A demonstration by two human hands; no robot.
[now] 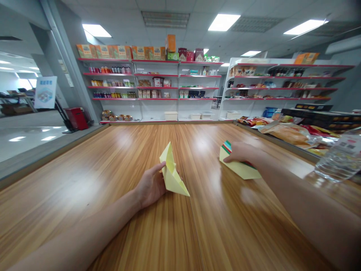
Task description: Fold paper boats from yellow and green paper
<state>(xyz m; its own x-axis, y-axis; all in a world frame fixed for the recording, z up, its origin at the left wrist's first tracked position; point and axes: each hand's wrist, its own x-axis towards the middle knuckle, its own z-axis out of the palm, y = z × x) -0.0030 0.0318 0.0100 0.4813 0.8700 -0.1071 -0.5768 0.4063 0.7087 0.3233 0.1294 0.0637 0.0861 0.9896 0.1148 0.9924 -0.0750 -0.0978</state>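
My left hand (150, 185) pinches a folded yellow paper (172, 178) above the table (158, 241); my right hand (243, 151) grips a paper stack (239, 168) farther right. I seem mid-handling; moving either calls for a light grip, sparing the folds.

Paper boat (171, 176) left of paper stack (240, 169)
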